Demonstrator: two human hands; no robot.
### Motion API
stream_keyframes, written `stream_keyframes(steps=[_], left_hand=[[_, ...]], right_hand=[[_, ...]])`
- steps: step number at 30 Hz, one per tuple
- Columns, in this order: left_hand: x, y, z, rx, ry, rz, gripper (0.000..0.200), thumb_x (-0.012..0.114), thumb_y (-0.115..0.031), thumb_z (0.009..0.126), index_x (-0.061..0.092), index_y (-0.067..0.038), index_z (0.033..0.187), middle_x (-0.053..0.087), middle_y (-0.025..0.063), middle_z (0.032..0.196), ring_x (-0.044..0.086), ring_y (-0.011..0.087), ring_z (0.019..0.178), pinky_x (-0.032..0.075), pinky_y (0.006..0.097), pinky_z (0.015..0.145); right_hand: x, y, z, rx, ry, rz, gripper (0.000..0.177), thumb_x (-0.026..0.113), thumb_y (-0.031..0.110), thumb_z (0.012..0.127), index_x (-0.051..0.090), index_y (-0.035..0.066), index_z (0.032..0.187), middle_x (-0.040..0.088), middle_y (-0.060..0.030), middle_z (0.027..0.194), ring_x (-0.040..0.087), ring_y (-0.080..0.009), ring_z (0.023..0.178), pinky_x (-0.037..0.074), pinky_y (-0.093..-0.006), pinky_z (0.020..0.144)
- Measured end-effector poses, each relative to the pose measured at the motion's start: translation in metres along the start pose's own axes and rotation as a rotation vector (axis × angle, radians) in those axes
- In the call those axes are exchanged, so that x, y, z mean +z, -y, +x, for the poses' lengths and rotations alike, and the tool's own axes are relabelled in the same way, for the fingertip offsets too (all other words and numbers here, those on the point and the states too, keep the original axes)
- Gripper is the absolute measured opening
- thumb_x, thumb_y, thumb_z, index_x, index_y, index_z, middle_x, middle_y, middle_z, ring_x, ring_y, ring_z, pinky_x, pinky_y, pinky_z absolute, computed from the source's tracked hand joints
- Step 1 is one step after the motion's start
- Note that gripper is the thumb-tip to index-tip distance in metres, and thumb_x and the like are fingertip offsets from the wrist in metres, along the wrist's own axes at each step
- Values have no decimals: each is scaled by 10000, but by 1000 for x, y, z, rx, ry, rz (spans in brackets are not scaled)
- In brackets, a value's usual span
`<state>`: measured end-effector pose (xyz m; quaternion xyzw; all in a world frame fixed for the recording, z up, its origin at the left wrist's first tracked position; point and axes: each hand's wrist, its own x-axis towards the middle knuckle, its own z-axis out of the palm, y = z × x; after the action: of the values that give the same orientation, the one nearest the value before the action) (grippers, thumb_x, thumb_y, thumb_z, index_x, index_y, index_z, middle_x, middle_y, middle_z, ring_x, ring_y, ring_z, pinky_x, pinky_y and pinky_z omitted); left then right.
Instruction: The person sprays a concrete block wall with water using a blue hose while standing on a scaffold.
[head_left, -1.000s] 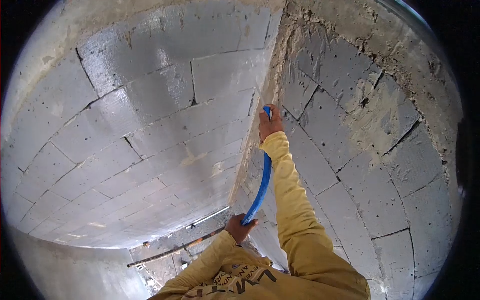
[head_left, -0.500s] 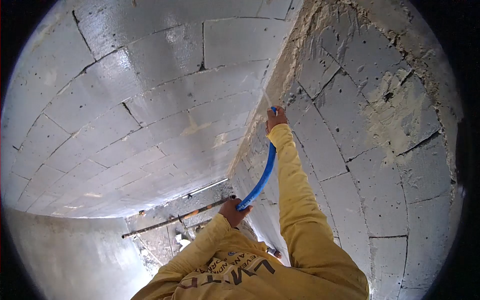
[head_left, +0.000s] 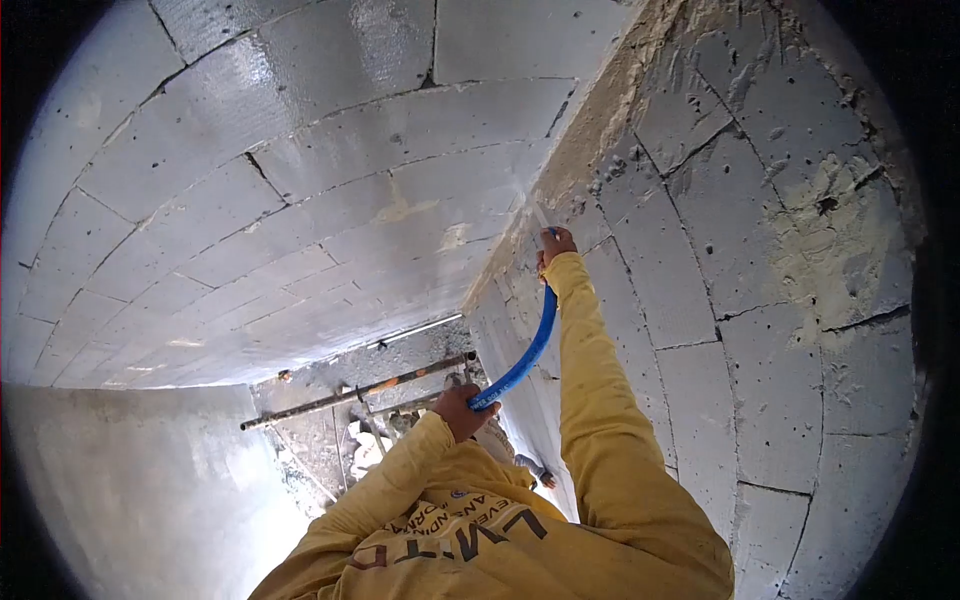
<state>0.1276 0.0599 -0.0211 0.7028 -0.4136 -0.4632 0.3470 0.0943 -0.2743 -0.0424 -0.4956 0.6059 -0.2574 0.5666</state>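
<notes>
A blue hose (head_left: 530,358) bends in an arc between my two hands. My right hand (head_left: 557,248) is closed around its upper end, near the corner where the two block walls meet. A pale stream of water (head_left: 541,214) leaves the hose there toward the corner. Lower down, my left hand (head_left: 462,412) grips the hose in front of my chest. Wet, shiny patches show on the left block wall (head_left: 330,150). The hose beyond my left hand is hidden.
The right block wall (head_left: 690,260) stands close beside my right arm and carries a rough mortar patch (head_left: 830,240). Below are a rusty metal pipe (head_left: 360,392) and another person's hand (head_left: 547,480). A plain grey wall (head_left: 140,470) is at lower left.
The view has tilted, so the left wall's joints sit higher in the picture. My right hand and the hose end are slightly lower against the corner. Both hands keep their grip.
</notes>
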Motion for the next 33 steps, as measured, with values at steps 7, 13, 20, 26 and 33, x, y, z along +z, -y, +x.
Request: stream_keyframes(steps=[7, 13, 20, 26, 33], left_hand=[[-6, -3, -9, -49, 11, 81, 351, 657, -395, 772, 628, -45, 777, 608, 148, 648, 613, 297, 624, 477, 397, 624], [-13, -5, -12, -29, 56, 61, 360, 644, -405, 776, 637, -46, 795, 627, 163, 694, 624, 322, 668, 482, 400, 642], [-10, 5, -10, -63, 111, 127, 348, 647, -394, 777, 635, -47, 809, 629, 172, 708, 630, 324, 686, 488, 397, 658], [-14, 0, -13, -138, 105, 83, 343, 665, -377, 766, 623, -37, 756, 615, 149, 697, 611, 280, 642, 464, 394, 631], [-13, 2, -8, -126, 121, 99, 336, 671, -370, 758, 629, -38, 787, 626, 156, 723, 624, 305, 677, 479, 395, 652]], right_hand=[[4, -29, -7, 132, 82, -3, 294, 543, 347, 871, 447, 192, 1102, 484, -65, 566, 411, -167, 353, 343, -363, 304], [7, -46, -14, 238, 124, -24, 248, 520, 331, 870, 464, 195, 1070, 476, -56, 573, 401, -160, 357, 348, -367, 324], [12, -76, -5, 432, 271, -5, 193, 440, 367, 890, 448, 176, 869, 431, -42, 534, 370, -166, 360, 324, -368, 364], [18, -102, 1, 491, 363, -34, 216, 442, 392, 887, 448, 178, 857, 404, -49, 513, 362, -192, 336, 312, -379, 358], [19, -107, -7, 625, 324, -8, 386, 466, 454, 876, 439, 111, 700, 365, -35, 465, 342, -191, 326, 284, -355, 354]])
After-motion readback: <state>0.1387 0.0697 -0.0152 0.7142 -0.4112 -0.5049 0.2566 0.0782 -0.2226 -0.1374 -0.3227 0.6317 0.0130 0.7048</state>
